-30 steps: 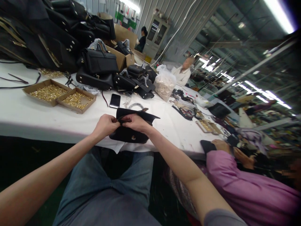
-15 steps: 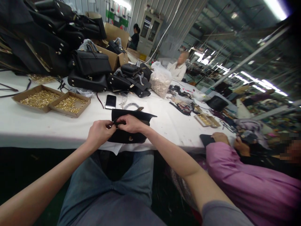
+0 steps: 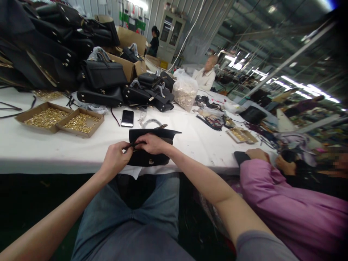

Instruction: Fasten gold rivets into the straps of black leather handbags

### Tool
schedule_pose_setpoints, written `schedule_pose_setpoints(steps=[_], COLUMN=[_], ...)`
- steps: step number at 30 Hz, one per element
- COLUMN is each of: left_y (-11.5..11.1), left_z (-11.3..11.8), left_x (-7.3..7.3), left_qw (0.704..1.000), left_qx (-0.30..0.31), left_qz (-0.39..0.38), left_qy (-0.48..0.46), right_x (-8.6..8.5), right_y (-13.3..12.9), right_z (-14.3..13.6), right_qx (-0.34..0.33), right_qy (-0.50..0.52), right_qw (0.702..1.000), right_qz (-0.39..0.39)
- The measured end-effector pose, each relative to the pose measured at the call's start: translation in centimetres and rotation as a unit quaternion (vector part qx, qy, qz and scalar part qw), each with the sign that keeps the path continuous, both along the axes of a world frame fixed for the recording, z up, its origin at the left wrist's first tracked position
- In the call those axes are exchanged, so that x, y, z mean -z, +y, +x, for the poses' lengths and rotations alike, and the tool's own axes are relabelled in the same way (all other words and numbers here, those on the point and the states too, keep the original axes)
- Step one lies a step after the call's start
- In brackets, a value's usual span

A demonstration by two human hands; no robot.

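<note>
From the head camera, both hands are working at the near edge of the table (image 3: 40,145), on a black bag (image 3: 148,157) lying flat there with its flap (image 3: 154,133) standing open away from the person. The left hand (image 3: 115,159) is pinching a thin dark strip (image 3: 132,145) at the bag's upper left, its grip closing on that strip. The right hand (image 3: 152,143) is pressing down on the bag's top edge, fingers curling over it and grasping it. The strip is running left to right between the two hands, which are almost touching. The bag's long axis is lying across the person, level with the table edge, just right of the left hand. A phone (image 3: 127,118) is lying beyond the bag, and trays of brass fittings (image 3: 80,122) are sitting further left. A sleeve (image 3: 272,203) of another person is leaning in on the right.
</note>
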State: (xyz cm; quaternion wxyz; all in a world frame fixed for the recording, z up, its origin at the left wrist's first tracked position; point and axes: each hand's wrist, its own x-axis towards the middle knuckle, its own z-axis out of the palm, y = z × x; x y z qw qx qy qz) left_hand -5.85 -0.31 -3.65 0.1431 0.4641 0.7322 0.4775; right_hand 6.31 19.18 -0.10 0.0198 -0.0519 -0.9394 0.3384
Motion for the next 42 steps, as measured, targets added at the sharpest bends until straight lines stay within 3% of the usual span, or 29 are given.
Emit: schedule_pose_setpoints(steps=[4,9,17,22,27,32,36,42], left_y=[-0.3,-0.4,-0.1,-0.4,-0.2,-0.3,-0.8,-0.8], left_z=[-0.2,-0.6,-0.5,-0.1,-0.3,-0.8,-1.2,-1.6], left_x=[0.1,-0.2,-0.1,-0.5,-0.9,-0.2,0.5,1.0], left_qw=[1.000,0.999,0.999,0.999,0.997,0.993,0.993,0.992], left_qx=[0.005,0.026,0.012,0.023,0.050,0.096,0.098,0.106], left_qz=[0.018,0.032,0.033,0.039,0.065,0.068,0.062,0.062], left_qy=[0.016,-0.016,-0.042,-0.030,-0.003,-0.019,-0.031,-0.044], right_x=[0.2,0.2,1.2,0.7,0.8,0.9,1.1,1.5], right_y=[0.6,1.0,0.3,0.0,0.5,0.6,0.6,0.6], right_z=[-0.2,-0.3,0.6,0.8,0.6,0.4,-0.1,0.0], right_qx=[-0.009,0.011,0.082,0.038,0.051,0.084,0.104,0.085], right_qy=[-0.002,-0.052,-0.018,0.007,0.015,-0.065,-0.115,-0.107], right_qw=[1.000,0.990,0.985,0.993,0.980,0.953,0.950,0.954], right_qz=[-0.024,-0.130,-0.152,-0.108,-0.193,-0.282,-0.272,-0.268])
